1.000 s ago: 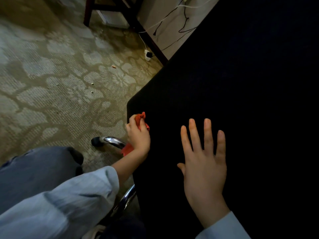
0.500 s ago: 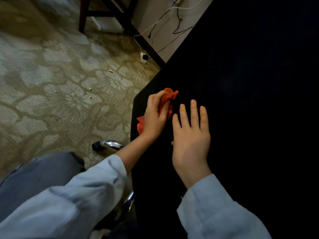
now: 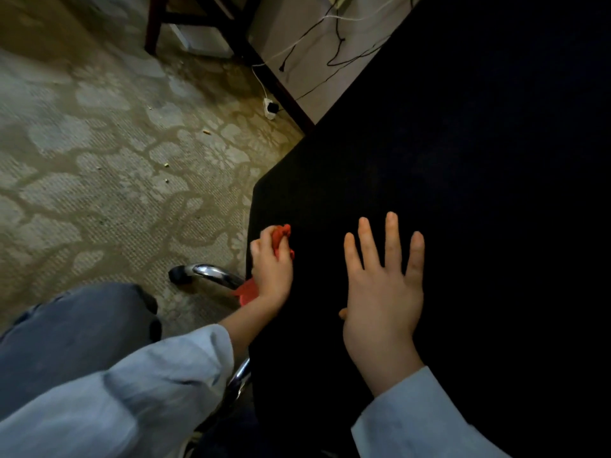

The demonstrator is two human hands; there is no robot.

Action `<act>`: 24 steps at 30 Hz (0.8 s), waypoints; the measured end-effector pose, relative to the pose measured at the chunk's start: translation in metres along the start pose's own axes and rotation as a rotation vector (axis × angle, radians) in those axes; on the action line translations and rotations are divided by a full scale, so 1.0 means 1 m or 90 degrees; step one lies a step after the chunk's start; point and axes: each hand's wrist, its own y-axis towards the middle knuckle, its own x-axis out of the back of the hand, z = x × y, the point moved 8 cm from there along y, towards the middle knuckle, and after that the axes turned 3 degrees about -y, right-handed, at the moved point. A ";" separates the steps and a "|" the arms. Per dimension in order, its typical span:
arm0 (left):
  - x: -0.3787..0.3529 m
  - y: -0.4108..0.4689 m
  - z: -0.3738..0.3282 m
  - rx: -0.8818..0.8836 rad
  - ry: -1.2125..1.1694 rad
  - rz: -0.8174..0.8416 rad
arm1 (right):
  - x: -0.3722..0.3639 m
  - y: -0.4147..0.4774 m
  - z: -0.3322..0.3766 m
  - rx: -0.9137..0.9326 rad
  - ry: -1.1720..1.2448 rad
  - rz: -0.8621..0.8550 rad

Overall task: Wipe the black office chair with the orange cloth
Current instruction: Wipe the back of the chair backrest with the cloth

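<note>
We see the left hand [image 3: 271, 274] with its grip curled tight round the bunched orange cloth [image 3: 281, 233], at the left edge of the black office chair [image 3: 429, 166]. Right hand [image 3: 383, 292] grip open, fingers spread flat on the chair, near the cloth. Chrome chair leg [image 3: 215, 274] over patterned carpet [image 3: 99, 166].

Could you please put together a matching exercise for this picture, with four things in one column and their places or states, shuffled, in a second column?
Things:
1. orange cloth
2. right hand
3. chrome chair leg
4. white plug adapter

Places or states:
A. spread flat, fingers apart, over the black office chair
B. bunched in the grip of the left hand at the chair's edge
C. lies on the carpet, away from both hands
D. ends in a dark caster

Pairs: 1-B, 2-A, 3-D, 4-C.
</note>
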 end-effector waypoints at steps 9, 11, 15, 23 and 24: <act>-0.024 -0.031 -0.128 -0.340 -0.178 0.090 | 0.002 0.000 -0.001 -0.004 0.014 -0.040; -0.025 -0.018 -0.128 -0.353 -0.173 0.086 | 0.001 -0.001 -0.001 -0.002 0.030 -0.059; -0.024 0.038 -0.080 -0.212 -0.069 0.074 | 0.002 0.000 0.002 0.001 0.059 -0.083; 0.003 0.024 0.028 -0.056 0.032 0.044 | 0.011 0.021 0.007 -0.023 0.043 -0.073; 0.003 0.015 0.022 -0.060 0.018 0.038 | 0.012 0.022 0.007 -0.029 0.031 -0.060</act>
